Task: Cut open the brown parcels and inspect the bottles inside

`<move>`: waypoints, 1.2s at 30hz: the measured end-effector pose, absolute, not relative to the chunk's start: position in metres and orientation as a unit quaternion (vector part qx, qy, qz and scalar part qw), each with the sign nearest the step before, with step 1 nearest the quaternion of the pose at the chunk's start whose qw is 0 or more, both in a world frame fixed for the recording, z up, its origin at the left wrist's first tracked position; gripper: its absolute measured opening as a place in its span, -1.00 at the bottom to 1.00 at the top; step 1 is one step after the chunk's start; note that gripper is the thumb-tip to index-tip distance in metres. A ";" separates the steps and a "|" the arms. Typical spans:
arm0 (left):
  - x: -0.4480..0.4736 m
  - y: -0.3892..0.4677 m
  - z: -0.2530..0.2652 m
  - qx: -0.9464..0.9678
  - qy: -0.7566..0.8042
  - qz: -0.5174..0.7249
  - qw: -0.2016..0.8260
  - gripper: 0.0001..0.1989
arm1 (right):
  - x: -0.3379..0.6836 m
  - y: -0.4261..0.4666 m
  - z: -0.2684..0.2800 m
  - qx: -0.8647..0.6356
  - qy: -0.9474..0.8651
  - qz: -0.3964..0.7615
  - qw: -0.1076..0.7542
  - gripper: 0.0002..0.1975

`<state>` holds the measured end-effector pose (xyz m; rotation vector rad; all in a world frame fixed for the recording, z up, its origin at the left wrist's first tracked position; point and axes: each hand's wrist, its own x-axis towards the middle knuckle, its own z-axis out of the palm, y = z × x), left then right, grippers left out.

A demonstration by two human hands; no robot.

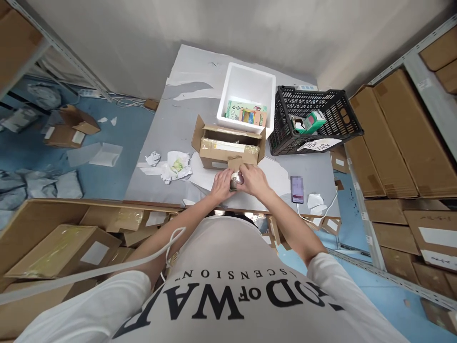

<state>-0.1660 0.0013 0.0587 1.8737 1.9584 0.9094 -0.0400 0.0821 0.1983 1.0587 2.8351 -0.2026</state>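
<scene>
While the grip of your left hand (222, 184) and that of your right hand (254, 180) both close around a small shiny item (237, 179), it sits over the near part of the desk (153, 189), just in front of an open cardboard box (229, 153). If either one loosens, the item may slip, and as its surface looks smooth, it could roll off the near edge toward your shirt (232, 247). A brown piece of cardboard (234, 162) stands right by your right fingertips and might catch them or nudge the item. Your fingers cover much of the item, so its full shape is hard to tell; the box's front wall hides its floor, and the phone (297, 189) screen is too blurred to read.
</scene>
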 end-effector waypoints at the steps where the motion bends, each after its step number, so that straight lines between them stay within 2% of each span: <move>1: -0.165 0.002 0.061 0.646 0.681 0.316 0.139 -0.10 | -0.034 0.086 0.210 0.331 0.940 -0.070 0.039 -0.66; 5: -0.167 0.000 0.075 0.647 0.680 0.316 0.139 -0.02 | -0.017 0.104 0.265 0.285 0.952 -0.109 -0.037 -0.70; 9: -0.171 -0.004 0.093 0.635 0.683 0.327 0.149 0.11 | -0.002 0.122 0.321 0.247 0.933 -0.213 -0.151 -0.73; 13: -0.165 -0.006 0.126 0.594 0.632 0.468 0.168 0.24 | 0.007 0.147 0.349 0.248 0.865 -0.346 -0.267 -0.78; 15: -0.155 -0.007 0.146 0.561 0.557 0.566 0.233 0.18 | 0.004 0.159 0.346 0.263 0.822 -0.394 -0.316 -0.82; 17: -0.140 -0.010 0.161 0.495 0.503 0.635 0.315 -0.01 | -0.003 0.167 0.331 0.275 0.792 -0.424 -0.343 -0.83; 20: -0.122 -0.018 0.168 0.380 0.488 0.673 0.406 -0.24 | -0.016 0.168 0.298 0.286 0.757 -0.461 -0.363 -0.72; 26: -0.115 -0.035 0.154 0.291 0.484 0.679 0.469 -0.26 | -0.022 0.149 0.248 0.301 0.674 -0.577 -0.349 -0.47; 32: -0.118 -0.036 0.157 0.276 0.472 0.677 0.492 -0.28 | -0.017 0.144 0.248 0.305 0.660 -0.589 -0.354 -0.42; 36: -0.125 -0.039 0.173 0.247 0.431 0.650 0.575 -0.29 | -0.009 0.145 0.256 0.294 0.676 -0.562 -0.377 -0.35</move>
